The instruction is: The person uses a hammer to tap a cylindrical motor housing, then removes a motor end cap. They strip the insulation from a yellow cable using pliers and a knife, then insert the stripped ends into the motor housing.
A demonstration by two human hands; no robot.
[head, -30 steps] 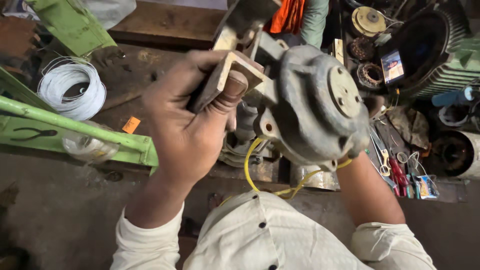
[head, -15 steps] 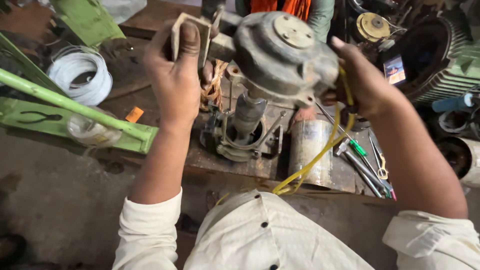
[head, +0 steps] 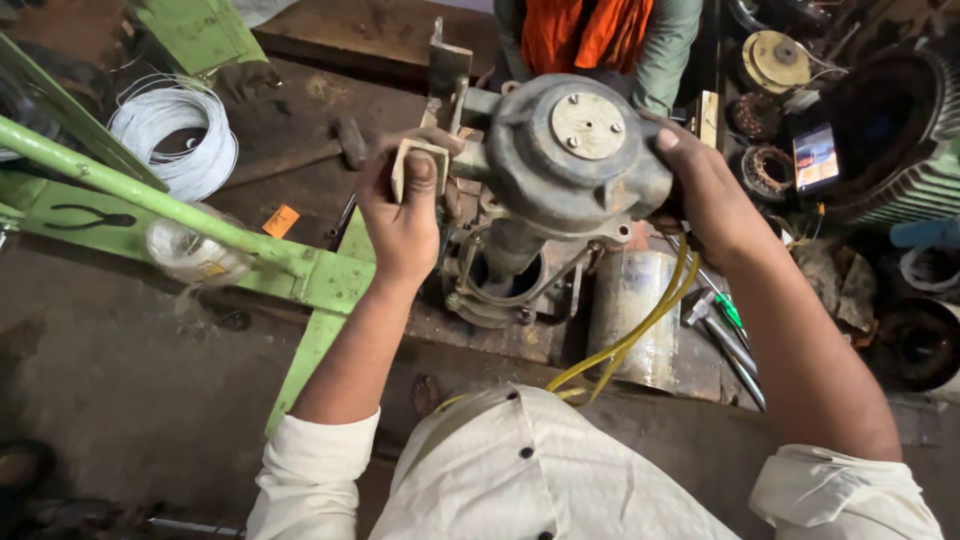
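A heavy grey cast motor housing [head: 575, 165] with a round bolted cap on top stands upright over a metal base ring [head: 505, 290] on the workbench. My left hand [head: 405, 215] grips a pale metal bracket [head: 418, 160] on the housing's left side. My right hand [head: 705, 195] clasps the housing's right flank. Yellow wires [head: 640, 330] trail from under the housing down toward my shirt.
A green metal frame [head: 200, 225] crosses at the left, with a coil of white wire [head: 175, 140] and pliers [head: 95, 220] beside it. A hammer [head: 335, 145] lies behind. A steel cylinder [head: 630, 310], a screwdriver [head: 725, 310], motor stators and another person's orange-and-green torso [head: 600, 35] crowd the right and back.
The housing has swung from tilted near the camera to upright over the base ring. My right hand has come into view on its right side; my left hand stays on the bracket.
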